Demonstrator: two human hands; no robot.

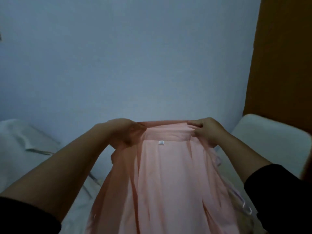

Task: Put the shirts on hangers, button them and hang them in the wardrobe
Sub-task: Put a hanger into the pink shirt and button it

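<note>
hands (124,130) (206,130) pinching pink shirt (168,183) collar, held up

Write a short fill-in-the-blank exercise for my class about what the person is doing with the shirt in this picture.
1. Both hands, the left hand and the right hand, hold the shirt by its ____.
2. The shirt is ____ in colour.
3. A small white ____ sits inside the shirt, just below the collar.
4. The wall behind the shirt is pale ____.

Missing words: collar; pink; label; blue
</note>
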